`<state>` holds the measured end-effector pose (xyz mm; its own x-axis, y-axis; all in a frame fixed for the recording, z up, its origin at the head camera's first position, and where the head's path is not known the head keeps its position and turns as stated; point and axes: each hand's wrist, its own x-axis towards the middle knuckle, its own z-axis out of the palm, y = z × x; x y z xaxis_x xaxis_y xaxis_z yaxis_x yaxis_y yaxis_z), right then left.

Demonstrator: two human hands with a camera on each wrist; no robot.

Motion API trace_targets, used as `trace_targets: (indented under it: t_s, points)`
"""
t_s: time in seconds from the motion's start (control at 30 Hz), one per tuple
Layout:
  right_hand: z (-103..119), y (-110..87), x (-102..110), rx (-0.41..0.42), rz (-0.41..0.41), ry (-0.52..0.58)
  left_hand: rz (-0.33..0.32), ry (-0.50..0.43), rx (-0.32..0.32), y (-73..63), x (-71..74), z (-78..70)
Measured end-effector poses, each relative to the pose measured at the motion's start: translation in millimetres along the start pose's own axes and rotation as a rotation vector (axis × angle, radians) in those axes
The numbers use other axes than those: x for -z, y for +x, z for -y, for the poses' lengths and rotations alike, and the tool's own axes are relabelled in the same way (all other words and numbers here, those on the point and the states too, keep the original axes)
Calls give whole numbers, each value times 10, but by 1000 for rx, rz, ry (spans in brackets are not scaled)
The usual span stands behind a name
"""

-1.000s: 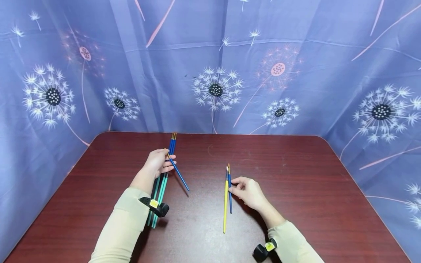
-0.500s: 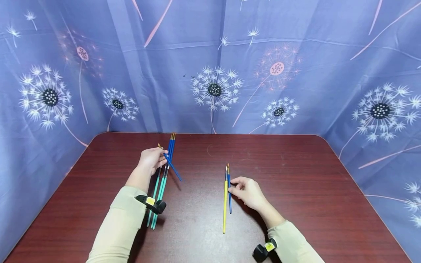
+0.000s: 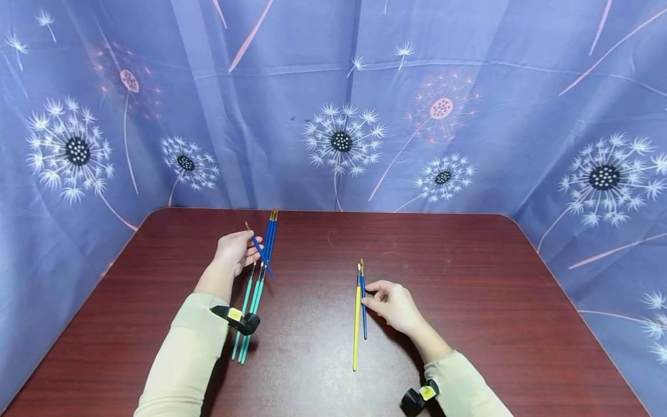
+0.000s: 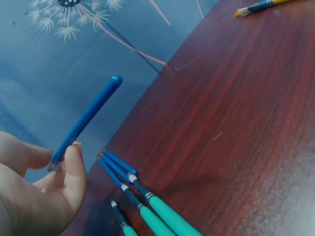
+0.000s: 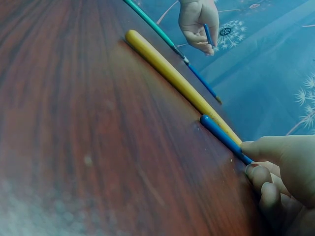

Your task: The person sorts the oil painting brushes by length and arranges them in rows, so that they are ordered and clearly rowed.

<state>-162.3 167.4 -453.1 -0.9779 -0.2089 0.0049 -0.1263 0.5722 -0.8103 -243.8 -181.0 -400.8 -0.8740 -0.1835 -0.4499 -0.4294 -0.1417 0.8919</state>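
My left hand (image 3: 233,252) pinches a slim blue paintbrush (image 4: 93,113) between thumb and fingers, holding it aslant above the table with its bristles toward the far left. Just right of and below that hand lie other blue paintbrushes (image 3: 270,233), side by side, bristles at the table's far edge. Nearer me, three teal-green paintbrushes (image 3: 257,295) lie in line with them. My right hand (image 3: 396,307) pinches a second blue paintbrush (image 3: 365,324), which lies against or right beside a longer yellow paintbrush (image 3: 356,336) on the table. The right fingertips partly hide its shaft in the right wrist view.
The dark red-brown table (image 3: 469,272) has rounded far corners. A blue curtain (image 3: 250,145) with dandelion prints hangs behind it and along both sides. A small black camera (image 3: 414,399) is strapped to each wrist.
My left hand has moved left and slightly away from me with its blue paintbrush, whose handle end now passes over the lying brushes. My right hand has stayed in place.
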Motion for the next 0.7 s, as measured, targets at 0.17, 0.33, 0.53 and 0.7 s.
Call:
trace_targets:
  t_s: [0.17, 0.33, 0.53, 0.7]
  points:
    - [-8, 2, -3, -4, 0, 8, 6, 0, 8, 35, 5, 6]
    - [-18, 3, -7, 1, 4, 6, 16, -17, -5, 65, 18, 23]
    - [-17, 1, -4, 3, 6, 3, 79, 6, -2, 78, 35, 41]
    - [-15, 1, -1, 5, 6, 0, 107, 15, -11, 79, 51, 46]
